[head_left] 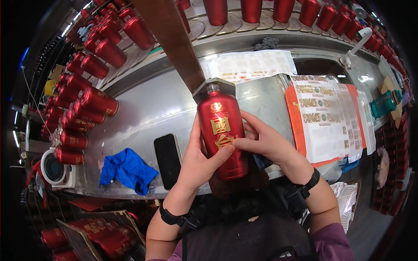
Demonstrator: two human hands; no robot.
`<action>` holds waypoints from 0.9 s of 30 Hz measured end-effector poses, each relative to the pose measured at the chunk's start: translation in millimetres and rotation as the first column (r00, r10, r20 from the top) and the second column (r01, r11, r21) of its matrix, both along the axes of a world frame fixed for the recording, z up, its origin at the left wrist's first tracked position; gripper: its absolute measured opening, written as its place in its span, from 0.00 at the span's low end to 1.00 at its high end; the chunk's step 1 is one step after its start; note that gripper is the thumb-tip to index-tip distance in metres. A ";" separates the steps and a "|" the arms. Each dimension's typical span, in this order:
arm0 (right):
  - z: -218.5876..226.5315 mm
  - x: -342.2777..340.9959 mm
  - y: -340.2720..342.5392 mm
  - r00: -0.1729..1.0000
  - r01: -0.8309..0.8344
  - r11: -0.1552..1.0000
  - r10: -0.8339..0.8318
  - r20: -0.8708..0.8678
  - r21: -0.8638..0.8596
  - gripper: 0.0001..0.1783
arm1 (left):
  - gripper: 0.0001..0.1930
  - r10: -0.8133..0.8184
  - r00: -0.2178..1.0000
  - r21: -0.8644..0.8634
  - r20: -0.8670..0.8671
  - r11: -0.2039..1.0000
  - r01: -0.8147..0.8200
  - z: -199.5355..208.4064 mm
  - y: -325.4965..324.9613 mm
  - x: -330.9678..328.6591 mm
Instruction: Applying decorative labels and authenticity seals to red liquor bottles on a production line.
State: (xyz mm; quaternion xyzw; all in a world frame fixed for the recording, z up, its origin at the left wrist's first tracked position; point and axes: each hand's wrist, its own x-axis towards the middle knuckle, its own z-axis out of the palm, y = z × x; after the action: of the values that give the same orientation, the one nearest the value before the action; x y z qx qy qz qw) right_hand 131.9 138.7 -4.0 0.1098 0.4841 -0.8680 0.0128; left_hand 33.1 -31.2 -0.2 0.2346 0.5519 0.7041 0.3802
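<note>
A glossy red bottle with gold emblem and lettering lies tilted in front of me, its clear neck pointing away. My left hand wraps its left side, thumb across the front. My right hand grips the right side, and its thumb presses on the lower gold character close to the left thumb. Some right fingers are hidden behind the bottle. The bottle's neck end rests against or over a dark angular block at the foot of a brown post. Something dark blue shows under my right hand, partly hidden.
Left on the metal bench are a black phone, a blue cloth and a round dial scale. Sticker sheets lie on an orange board at right. Red bottles line the left side and the far curved conveyor.
</note>
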 end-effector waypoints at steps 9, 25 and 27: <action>1.9 1.4 6.0 0.998 0.021 0.998 -0.024 0.057 0.052 0.48 | 0.53 -0.013 1.000 0.000 0.012 1.000 0.013 2.5 -1.2 -2.6; 93.9 -68.1 42.4 0.974 0.225 0.153 -0.057 -0.219 0.962 0.13 | 0.68 -0.081 0.843 -0.164 -0.532 0.986 -0.009 -24.3 -23.7 -5.6; 105.2 -60.8 27.1 0.977 0.099 0.272 0.155 -0.145 0.957 0.12 | 0.69 -0.072 0.833 -0.153 -0.548 0.988 -0.015 -26.7 -24.1 -5.8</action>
State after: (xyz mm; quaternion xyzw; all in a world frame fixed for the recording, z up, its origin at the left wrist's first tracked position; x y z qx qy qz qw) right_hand 71.1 165.8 101.2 -0.0054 0.9094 -0.4057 -0.0914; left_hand 27.3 -55.3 -26.9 0.4064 0.6861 0.5571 0.2318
